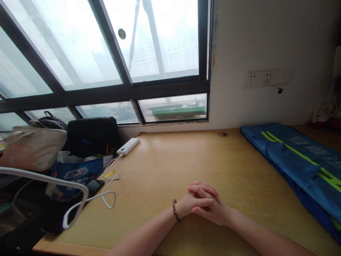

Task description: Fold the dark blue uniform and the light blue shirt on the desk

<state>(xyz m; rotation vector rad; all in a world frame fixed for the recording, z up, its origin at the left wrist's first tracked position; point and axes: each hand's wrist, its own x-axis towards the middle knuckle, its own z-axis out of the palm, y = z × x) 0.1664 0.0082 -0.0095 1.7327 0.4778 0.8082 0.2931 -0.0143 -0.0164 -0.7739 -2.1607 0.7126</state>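
My left hand [187, 204], with a dark beaded bracelet [174, 211] at its wrist, is clasped together with my right hand [217, 212]. Their fingers are folded over one another, and both rest on the wooden tabletop [170, 160] near its front. No object shows between the palms, whose insides are hidden. Beyond them to the left, a white power bank [128, 146] lies by the table's left edge. A white cable [109, 192] runs from it and loops up close to the camera.
A folded blue cloth with yellow-green stripes [290, 149] covers the table's right side. At left are a dark chair back [92, 133], a beige bag [34, 147], a blue bag [77, 174] and a phone-like dark object [95, 185]. Behind stand a window and wall sockets [259, 78].
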